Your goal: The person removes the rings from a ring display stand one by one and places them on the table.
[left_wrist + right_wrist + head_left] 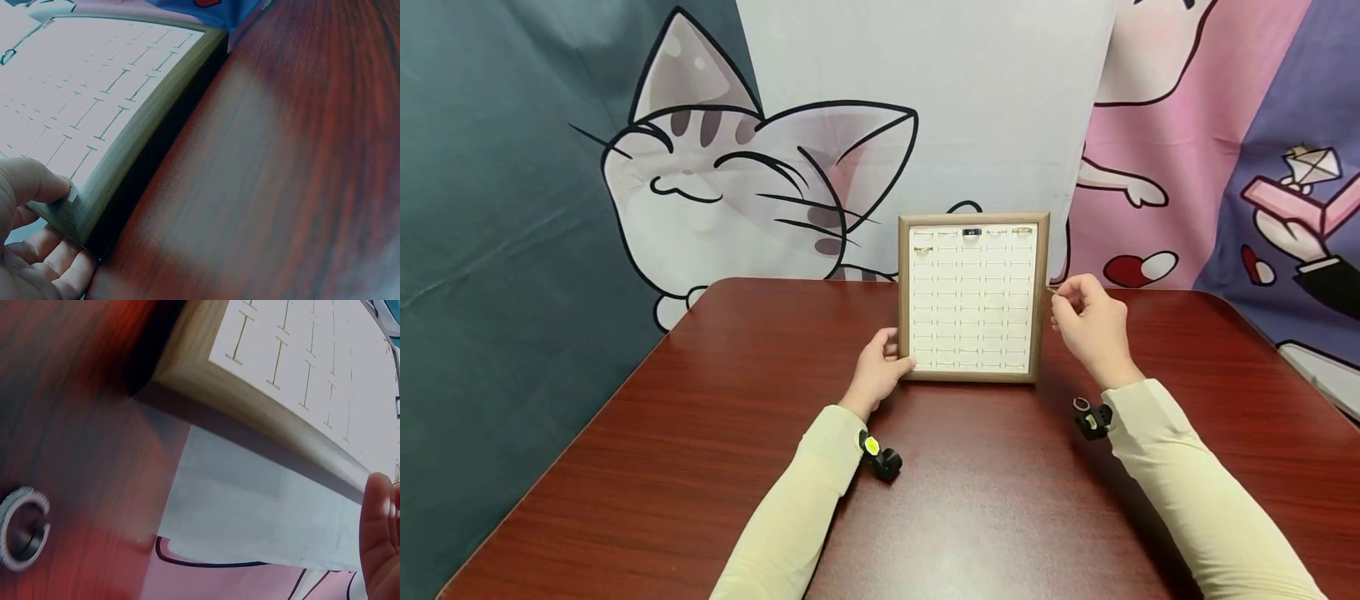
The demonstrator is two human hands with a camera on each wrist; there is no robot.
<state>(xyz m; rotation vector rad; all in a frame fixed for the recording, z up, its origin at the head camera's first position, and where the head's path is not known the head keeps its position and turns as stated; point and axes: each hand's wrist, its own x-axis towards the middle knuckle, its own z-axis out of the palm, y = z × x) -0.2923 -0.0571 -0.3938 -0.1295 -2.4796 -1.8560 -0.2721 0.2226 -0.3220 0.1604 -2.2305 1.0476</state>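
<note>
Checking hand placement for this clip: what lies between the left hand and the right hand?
In the head view, the ring display tray stands between them: the left hand grips its lower left corner, the right hand is raised beside its right edge.

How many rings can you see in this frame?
5 for sure: a black ring, pale ring and gold ring in the board's top row, another in the second row, one on the table. The right hand seems to pinch a sixth.
</note>
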